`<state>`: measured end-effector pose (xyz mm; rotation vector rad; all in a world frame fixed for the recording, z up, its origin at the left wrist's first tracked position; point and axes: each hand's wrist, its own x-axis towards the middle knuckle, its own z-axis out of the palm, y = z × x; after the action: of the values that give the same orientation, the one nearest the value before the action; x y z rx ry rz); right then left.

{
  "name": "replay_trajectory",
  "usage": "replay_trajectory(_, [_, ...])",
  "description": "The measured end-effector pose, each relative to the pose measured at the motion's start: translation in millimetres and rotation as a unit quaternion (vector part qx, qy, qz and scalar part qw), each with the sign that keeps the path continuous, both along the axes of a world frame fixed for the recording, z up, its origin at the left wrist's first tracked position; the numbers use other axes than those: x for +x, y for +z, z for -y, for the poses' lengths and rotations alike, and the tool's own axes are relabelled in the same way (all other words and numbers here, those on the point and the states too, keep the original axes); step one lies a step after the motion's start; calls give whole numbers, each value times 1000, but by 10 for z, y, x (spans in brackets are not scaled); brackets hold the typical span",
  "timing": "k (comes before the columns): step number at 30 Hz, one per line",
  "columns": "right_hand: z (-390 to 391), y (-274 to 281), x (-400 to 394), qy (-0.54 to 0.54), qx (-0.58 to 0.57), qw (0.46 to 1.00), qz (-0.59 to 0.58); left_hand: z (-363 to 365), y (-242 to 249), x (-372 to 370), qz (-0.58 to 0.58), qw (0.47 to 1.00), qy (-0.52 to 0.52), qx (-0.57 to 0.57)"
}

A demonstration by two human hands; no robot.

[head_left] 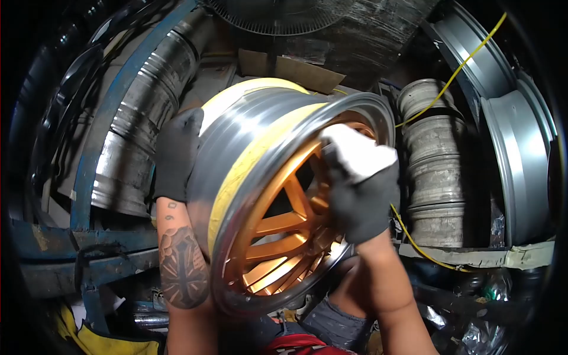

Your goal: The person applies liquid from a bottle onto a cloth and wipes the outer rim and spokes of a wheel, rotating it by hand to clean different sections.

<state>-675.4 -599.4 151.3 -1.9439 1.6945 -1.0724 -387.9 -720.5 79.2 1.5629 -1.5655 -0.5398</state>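
A large wheel rim point(231, 157) fills the middle of the head view, tilted with its front face toward the lower right. Its barrel is bare silver metal, with yellow tape point(241, 173) round it behind the front lip. Bronze spokes point(278, 225) show inside the lip. My left hand point(176, 155), in a dark glove, grips the barrel's left side near the back edge. In my right hand point(364, 207), also gloved, is a bunched white cloth point(360, 155), held at the upper right of the spoked face. That hand hides part of the spokes and hub.
Worn rims stand stacked at left point(151, 77) behind a blue metal frame point(97, 148), and more are stacked at right point(435, 154). Larger silver rims point(518, 165) line the far right. A yellow cable point(461, 68) crosses there. Behind are cardboard point(290, 68) and a round fan point(278, 18).
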Motion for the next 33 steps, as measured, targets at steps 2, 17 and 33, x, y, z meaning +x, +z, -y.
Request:
replay_trajectory(2, [-189, -198, 250, 61, -165, 982, -67, 21, -101, 61, -28, 1000, -8, -4])
replay_trajectory(17, [-26, -144, 71, 98, -160, 982, -35, -178, -43, 141, -57, 998, -14, 36])
replay_trajectory(33, [-142, -204, 123, 98, -174, 964, -176, -206, 103, -78, -28, 1000, -12, -4])
